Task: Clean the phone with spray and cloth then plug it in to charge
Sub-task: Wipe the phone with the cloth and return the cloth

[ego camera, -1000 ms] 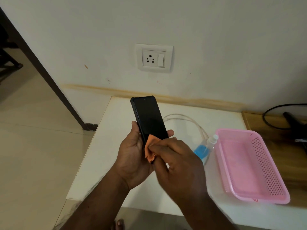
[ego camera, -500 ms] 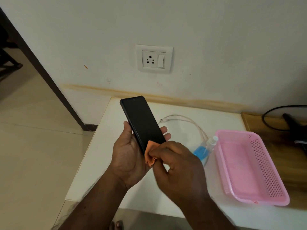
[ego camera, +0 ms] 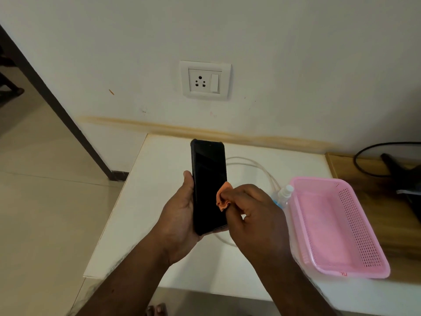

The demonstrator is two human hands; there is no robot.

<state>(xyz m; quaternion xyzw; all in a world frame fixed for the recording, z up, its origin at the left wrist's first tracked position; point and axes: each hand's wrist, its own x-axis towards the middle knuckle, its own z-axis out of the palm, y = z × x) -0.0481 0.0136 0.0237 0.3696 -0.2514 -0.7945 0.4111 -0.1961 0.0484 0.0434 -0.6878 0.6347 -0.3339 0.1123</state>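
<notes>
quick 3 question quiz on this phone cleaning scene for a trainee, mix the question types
1. True or false: the socket has a plug in it.
2. Which hand holds the cloth? A) left B) right
3. Fill in: the spray bottle lies between the cable and the pink ____.

Key
1. False: nothing is plugged in.
2. B: the right hand pinches the cloth against the phone, which the left hand holds.
3. basket
</notes>
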